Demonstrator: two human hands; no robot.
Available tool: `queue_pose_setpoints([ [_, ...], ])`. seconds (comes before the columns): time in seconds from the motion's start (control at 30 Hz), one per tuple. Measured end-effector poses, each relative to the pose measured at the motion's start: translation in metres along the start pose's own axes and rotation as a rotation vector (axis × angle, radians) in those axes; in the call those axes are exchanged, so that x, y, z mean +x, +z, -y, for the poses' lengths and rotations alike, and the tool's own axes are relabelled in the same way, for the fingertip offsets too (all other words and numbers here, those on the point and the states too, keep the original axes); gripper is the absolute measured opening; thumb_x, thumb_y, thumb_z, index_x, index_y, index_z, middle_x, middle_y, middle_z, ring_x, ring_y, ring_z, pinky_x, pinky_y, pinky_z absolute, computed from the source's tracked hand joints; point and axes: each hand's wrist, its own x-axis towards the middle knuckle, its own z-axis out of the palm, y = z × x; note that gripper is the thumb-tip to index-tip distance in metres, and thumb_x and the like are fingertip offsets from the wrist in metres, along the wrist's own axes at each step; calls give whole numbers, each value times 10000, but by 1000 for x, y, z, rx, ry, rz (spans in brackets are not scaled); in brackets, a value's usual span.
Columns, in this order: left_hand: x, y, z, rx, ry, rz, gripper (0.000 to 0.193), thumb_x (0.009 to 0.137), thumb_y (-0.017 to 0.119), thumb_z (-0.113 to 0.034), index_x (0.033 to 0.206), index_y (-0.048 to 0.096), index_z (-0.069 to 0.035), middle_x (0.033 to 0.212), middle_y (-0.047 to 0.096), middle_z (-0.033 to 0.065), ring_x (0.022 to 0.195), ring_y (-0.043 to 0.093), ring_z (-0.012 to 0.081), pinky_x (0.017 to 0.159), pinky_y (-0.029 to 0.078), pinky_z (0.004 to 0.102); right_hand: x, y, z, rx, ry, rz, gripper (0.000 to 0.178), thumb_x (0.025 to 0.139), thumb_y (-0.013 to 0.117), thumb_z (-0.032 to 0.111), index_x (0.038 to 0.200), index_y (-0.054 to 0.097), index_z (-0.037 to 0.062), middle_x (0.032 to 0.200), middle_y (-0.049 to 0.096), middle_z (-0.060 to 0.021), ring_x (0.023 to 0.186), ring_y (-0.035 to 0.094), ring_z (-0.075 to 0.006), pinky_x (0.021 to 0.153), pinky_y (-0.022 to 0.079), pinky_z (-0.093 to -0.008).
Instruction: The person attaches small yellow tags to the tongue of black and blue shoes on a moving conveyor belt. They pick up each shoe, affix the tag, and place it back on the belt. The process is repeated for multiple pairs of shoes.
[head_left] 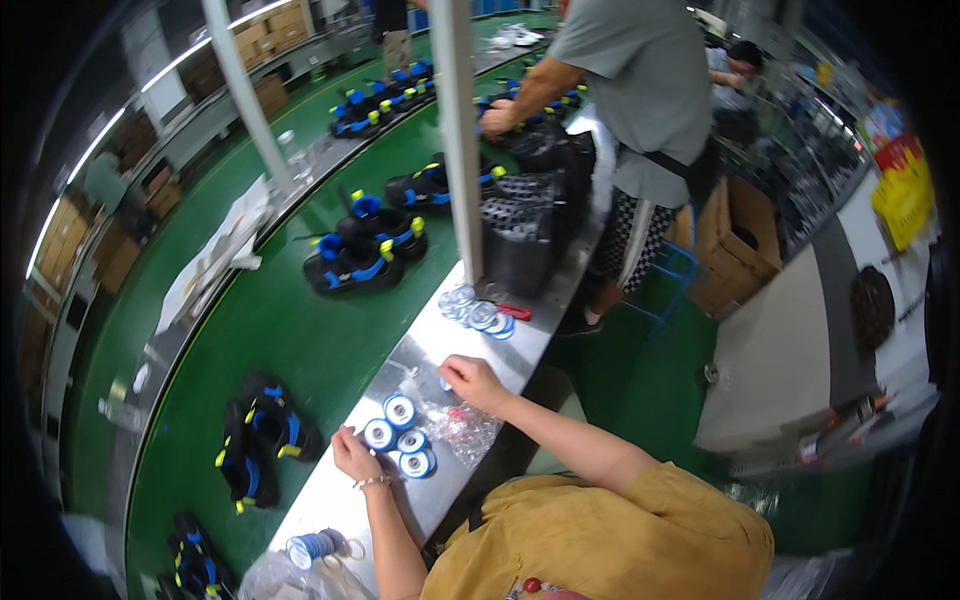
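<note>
My right hand (474, 384) is closed, and the edge of a blue-and-white disc (445, 384) shows at its fingertips. Beneath it lies a crumpled clear plastic bag (462, 428) with something reddish inside. Several blue-rimmed white spool-like discs (400, 411) sit together on the metal ledge (345, 505), between my hands. Beside their left edge, my left hand (356, 456) has its fingers curled together; what they hold, if anything, is hidden. A row of similar blue discs (308, 549) lies nearer me, with pale rings (352, 549) next to it.
Black shoes with blue and yellow parts (352, 262) stand on the green conveyor belt (330, 350). More discs (482, 316) and a red tool (514, 312) lie by a white post (458, 140). A co-worker in a grey shirt (650, 90) stands beyond, near a cardboard box (735, 250).
</note>
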Motion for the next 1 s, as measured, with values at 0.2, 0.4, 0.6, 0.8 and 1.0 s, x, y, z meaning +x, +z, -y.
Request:
queue_pose_setpoints([
  [0.2, -1, -1, -8, 57, 13, -5, 281, 979, 520, -240, 845, 596, -4, 695, 534, -1, 584, 442, 51, 508, 351, 193, 1, 1, -1, -35, -54, -32, 151, 884, 610, 147, 846, 577, 5, 766, 606, -179, 708, 607, -358, 620, 465, -402],
  [0.4, -6, 3, -18, 85, 12, -16, 279, 976, 520, -240, 834, 588, -9, 671, 502, -8, 569, 421, 51, 492, 336, 201, -1, -2, -2, -43, -80, -44, 161, 885, 618, 154, 853, 589, -1, 757, 611, -164, 692, 614, -326, 625, 474, -370],
  [0.6, 3, -1, -5, 155, 65, -21, 308, 978, 521, -263, 846, 591, 6, 677, 522, 6, 570, 435, 67, 477, 345, 214, 0, 0, -6, -54, -109, -63, 153, 884, 597, 150, 842, 593, 3, 759, 612, -169, 700, 610, -344, 624, 468, -394],
  [0.8, 4, -1, -8, 196, 88, -23, 356, 972, 517, -301, 850, 608, 21, 697, 542, 10, 599, 461, 88, 506, 375, 237, -2, 0, -4, -40, -92, -59, 163, 889, 594, 153, 840, 598, -2, 763, 618, -171, 701, 609, -348, 627, 465, -393],
  [1.0, 10, -2, 1, 123, 58, -12, 328, 968, 526, -311, 841, 584, -14, 669, 520, -6, 504, 423, 64, 401, 312, 216, -3, -1, -3, 15, -74, -78, 182, 891, 588, 184, 831, 592, 12, 748, 632, -189, 693, 618, -368, 632, 470, -426],
])
